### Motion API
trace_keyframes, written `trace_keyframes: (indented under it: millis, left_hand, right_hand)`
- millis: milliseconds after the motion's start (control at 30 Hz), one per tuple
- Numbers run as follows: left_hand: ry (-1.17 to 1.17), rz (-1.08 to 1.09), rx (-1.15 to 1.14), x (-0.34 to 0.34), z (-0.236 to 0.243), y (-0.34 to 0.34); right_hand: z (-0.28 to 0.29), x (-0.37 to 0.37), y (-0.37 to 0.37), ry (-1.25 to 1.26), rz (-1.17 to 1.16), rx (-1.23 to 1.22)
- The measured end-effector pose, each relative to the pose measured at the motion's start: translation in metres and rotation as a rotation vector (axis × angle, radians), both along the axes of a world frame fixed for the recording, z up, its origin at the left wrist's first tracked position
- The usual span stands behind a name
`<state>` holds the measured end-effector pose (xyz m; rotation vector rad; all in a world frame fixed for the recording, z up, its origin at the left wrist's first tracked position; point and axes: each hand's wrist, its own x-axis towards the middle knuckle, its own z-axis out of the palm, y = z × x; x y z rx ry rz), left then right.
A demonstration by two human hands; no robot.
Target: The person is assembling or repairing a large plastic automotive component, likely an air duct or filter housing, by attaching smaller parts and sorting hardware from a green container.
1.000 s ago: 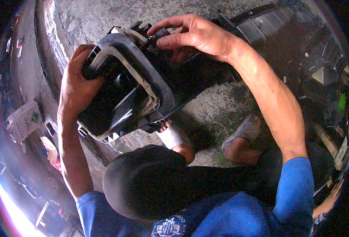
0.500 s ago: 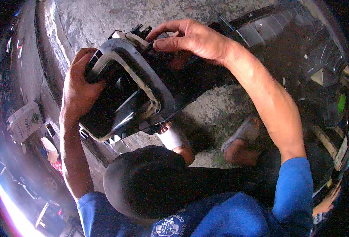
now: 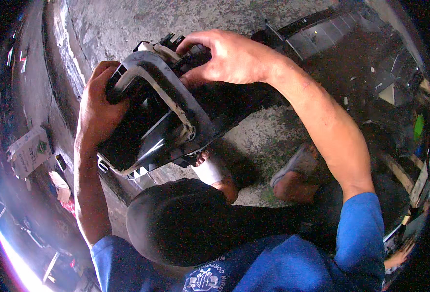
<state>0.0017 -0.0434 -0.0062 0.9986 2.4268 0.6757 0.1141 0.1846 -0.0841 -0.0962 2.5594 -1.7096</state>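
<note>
A black plastic vehicle part [image 3: 201, 109] with a curved, scuffed grey-edged frame is held up in front of me, tilted, over my knee. My left hand [image 3: 100, 100] is wrapped round its left side, fingers hooked over the upper edge. At the far end, my right hand [image 3: 220, 58] curls round the part's edge, its thumb against the frame's outer side and its fingers near a pale piece [image 3: 161, 51] and small black clips. The fingertips of both hands are partly hidden by the part and by shadow.
Rough concrete floor [image 3: 259, 131] lies below, with my sandalled feet on it. Large dark plastic panels [image 3: 322, 36] lie at the far right. A white carton [image 3: 30, 152] stands at the left. Wooden pieces [image 3: 400, 173] and another person's limb [image 3: 400, 255] show near the right rim.
My right hand has shifted slightly left and its grasp has widened, the thumb dropping toward the frame's outer side. My left hand and the part stay nearly still.
</note>
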Motion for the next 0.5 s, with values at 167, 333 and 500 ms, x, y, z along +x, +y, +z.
trace_keyframes:
  millis: [167,333,500]
  left_hand:
    - [0.028,0.0,0.011,0.001,-0.003,-0.001]
    - [0.02,0.008,-0.011,0.002,0.002,0.0]
    - [0.083,-0.022,0.031,0.003,-0.003,0.0]
  right_hand:
    - [-0.017,-0.004,0.007,-0.023,0.024,-0.333]
    - [-0.019,-0.006,0.003,-0.054,-0.003,-0.279]
    - [-0.01,-0.001,0.034,-0.119,-0.085,-0.287]
